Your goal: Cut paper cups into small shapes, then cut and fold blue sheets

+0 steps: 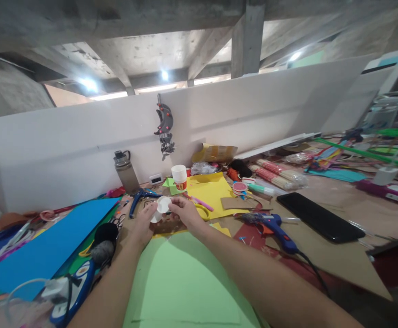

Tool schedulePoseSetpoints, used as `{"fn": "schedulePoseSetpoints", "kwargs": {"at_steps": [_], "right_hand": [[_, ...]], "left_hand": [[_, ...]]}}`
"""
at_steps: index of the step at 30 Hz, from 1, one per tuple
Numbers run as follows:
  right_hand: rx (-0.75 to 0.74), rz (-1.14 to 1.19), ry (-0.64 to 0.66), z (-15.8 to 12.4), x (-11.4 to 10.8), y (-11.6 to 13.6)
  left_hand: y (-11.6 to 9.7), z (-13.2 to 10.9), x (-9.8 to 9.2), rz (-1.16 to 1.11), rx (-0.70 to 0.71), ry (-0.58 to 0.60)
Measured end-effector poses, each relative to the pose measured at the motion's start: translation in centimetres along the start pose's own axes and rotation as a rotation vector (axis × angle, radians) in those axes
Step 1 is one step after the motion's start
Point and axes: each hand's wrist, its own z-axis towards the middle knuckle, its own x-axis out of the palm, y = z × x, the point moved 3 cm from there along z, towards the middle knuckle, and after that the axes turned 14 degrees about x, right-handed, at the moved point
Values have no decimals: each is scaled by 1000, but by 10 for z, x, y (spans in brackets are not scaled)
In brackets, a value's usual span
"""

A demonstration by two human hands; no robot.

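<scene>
My left hand [147,220] is closed on a small white round piece [156,217], possibly a paper disc or cup bottom; its exact kind is too small to tell. A second white round piece [163,204] overlaps it from above, and my right hand [184,211] pinches that one at its right edge. Both hands hover over the far end of a light green paper sheet [188,278]. Just beyond them stands a white paper cup [179,175] with a red band. Yellow-handled scissors [203,212] lie beside my right hand, partly hidden by it.
A blue hot glue gun [277,228] with a cord and a black phone [318,216] lie to the right. Blue paper [55,246] covers the left side. A bottle [126,172] stands by the white wall, near yellow paper [205,189] and bundled sticks [276,175].
</scene>
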Motion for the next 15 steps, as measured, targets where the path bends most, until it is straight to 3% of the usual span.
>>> {"fn": "schedulePoseSetpoints", "kwargs": {"at_steps": [6, 11, 15], "right_hand": [[-66, -136, -41, -7, 3, 4], [-287, -461, -244, -15, 2, 12], [-352, -582, -123, -17, 6, 9]], "left_hand": [[11, 0, -2, 208, 5, 127], [13, 1, -2, 202, -2, 103], [11, -1, 2, 113, -32, 99]]}}
